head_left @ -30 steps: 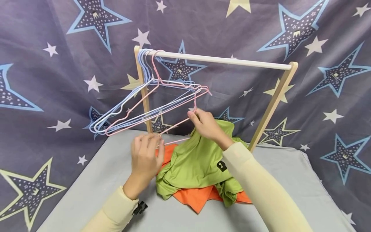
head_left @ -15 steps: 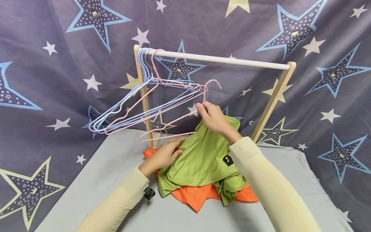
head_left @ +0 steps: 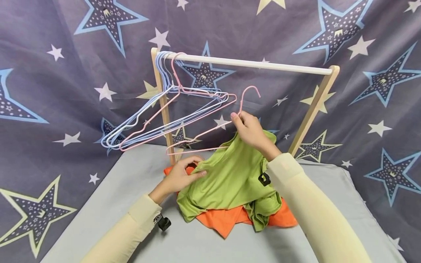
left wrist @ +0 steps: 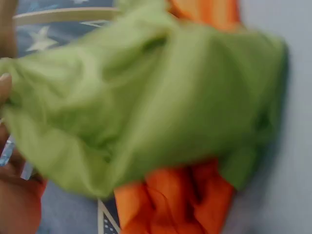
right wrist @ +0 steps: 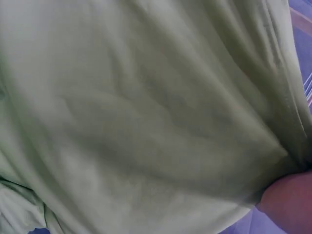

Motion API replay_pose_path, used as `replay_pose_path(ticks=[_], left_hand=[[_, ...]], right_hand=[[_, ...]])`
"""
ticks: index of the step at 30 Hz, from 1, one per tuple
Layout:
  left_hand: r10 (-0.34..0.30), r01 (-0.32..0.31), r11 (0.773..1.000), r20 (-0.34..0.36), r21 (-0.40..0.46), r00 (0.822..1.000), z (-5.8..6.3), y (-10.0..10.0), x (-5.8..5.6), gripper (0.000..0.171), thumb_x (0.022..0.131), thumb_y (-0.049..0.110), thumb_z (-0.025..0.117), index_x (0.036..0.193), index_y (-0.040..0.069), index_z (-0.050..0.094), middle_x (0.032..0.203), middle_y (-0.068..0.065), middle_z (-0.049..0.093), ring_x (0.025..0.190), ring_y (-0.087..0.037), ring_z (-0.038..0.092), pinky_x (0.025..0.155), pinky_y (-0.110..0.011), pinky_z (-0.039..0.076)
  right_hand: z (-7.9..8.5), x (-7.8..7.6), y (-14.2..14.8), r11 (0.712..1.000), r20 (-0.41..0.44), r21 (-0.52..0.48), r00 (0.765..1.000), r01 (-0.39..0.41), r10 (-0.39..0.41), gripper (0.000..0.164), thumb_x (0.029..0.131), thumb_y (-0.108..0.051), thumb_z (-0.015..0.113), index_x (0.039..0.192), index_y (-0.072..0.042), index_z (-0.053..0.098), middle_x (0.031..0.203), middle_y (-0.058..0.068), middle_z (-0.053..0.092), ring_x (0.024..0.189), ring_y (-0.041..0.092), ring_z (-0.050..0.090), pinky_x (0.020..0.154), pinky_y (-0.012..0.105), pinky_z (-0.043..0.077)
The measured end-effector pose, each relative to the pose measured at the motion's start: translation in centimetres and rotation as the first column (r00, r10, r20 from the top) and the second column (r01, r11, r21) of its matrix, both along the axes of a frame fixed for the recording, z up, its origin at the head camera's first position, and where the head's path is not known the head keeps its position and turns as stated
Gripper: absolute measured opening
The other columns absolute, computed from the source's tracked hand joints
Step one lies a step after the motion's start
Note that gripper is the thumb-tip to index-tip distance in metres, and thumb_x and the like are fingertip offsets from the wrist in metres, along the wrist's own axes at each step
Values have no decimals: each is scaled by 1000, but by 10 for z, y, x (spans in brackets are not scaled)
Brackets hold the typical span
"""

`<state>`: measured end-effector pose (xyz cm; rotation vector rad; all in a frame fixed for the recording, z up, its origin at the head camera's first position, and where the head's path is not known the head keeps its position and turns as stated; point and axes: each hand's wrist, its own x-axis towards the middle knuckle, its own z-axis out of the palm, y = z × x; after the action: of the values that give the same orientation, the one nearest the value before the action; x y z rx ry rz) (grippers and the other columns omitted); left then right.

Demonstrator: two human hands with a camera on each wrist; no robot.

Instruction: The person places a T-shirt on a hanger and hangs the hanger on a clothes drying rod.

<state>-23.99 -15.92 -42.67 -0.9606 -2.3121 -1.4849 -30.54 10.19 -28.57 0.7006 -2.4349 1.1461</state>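
Note:
My right hand grips a pink clothes hanger just below its hook, which points up and right. A green T-shirt drapes down under that hand, and the hanger's left arm sticks out bare beside it. In the right wrist view, green cloth fills most of the picture and gathers beside the hand at the right edge. At the shirt's left edge is my left hand, thumb spread from its fingers, fingertips right by the cloth. The shirt appears blurred in the left wrist view.
An orange garment lies beneath the green shirt on the grey cloth-covered surface. Behind stands a rack with a white rail and wooden posts. Several blue, white and pink hangers hang bunched at its left end.
My right hand has carried the pink hanger rightward and up, with the green shirt drawn along. My left hand has moved from the hanger's left end to the shirt's left edge.

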Motion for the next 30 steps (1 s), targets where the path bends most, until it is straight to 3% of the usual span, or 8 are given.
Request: replay_pose_path(ticks=[5,9,12,15,18,21,25,30], left_hand=[[22,-6,992,-124,124,992,5,3,3,23,96,5,72,118,8,73,115,-5,71,101,-16,65,86,-31,54],[24,-53,995,-331,-79,943,5,7,2,25,96,5,70,120,7,73,107,-4,70,91,-14,62,79,-30,52],[37,-182,947,-476,-264,879,4,15,0,33,96,15,71,129,10,70,113,-5,64,94,-19,55,76,-33,48],[42,-257,903,-525,-343,850,5,28,-2,39,96,28,72,132,14,68,123,-6,60,102,-24,51,80,-37,47],[28,-236,900,-492,-365,870,7,43,-5,28,97,28,71,123,18,71,126,0,64,107,-23,50,88,-38,45],[43,-231,889,-429,-395,902,6,50,-5,12,100,21,66,111,21,70,111,6,69,100,-18,50,90,-37,40],[109,-268,841,-338,-469,935,-1,46,0,8,105,26,57,102,22,64,84,7,60,82,-15,39,76,-34,33],[129,-316,802,-371,-507,920,-2,26,7,25,106,39,55,84,27,61,70,14,50,77,-16,32,77,-36,30]], right_hand=[[-5,-4,4,1000,21,-28,1000,-3,4,39,109,-35,47,78,-10,51,67,2,40,62,21,40,60,34,33],[-7,-5,7,999,60,-53,998,-8,11,41,109,-37,46,81,-8,53,68,2,40,63,21,40,60,34,34],[-7,-4,8,997,68,-80,998,0,6,42,109,-38,46,81,-8,53,68,2,39,62,21,39,59,34,33],[-6,-5,8,996,69,-88,998,-1,7,42,109,-40,46,80,-10,52,67,2,39,61,21,38,58,34,33],[-7,-6,7,997,74,-76,997,-12,17,43,109,-41,45,79,-11,51,67,1,39,59,19,38,57,33,33],[-8,-4,6,998,79,-66,997,-18,23,43,109,-41,46,79,-10,52,67,2,39,59,20,39,57,34,34],[-9,-3,9,999,64,-52,998,5,-2,41,109,-38,47,80,-9,54,68,3,41,63,21,41,60,35,35],[-12,-6,23,997,35,-30,997,66,-65,40,108,-37,47,78,-10,52,66,2,43,63,24,44,61,36,36]])
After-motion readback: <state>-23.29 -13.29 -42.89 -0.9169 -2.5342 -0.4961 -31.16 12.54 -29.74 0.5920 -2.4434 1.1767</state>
